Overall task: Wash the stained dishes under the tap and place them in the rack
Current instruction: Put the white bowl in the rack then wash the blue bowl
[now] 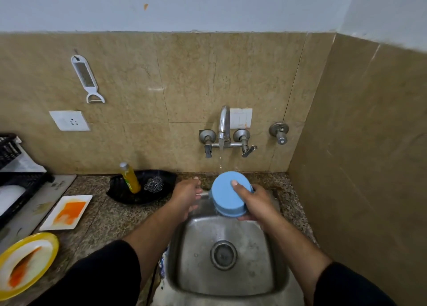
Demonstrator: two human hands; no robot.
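One blue bowl, two stained plates

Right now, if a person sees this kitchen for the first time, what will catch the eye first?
The blue bowl, which the right hand holds bottom up under the running tap, above the steel sink. Next, two orange-stained plates on the counter at the left: a white rectangular plate and, nearer, a yellow plate.

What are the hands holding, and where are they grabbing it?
The right hand grips the blue bowl, thumb on its base, fingers round the rim. The left hand holds nothing.
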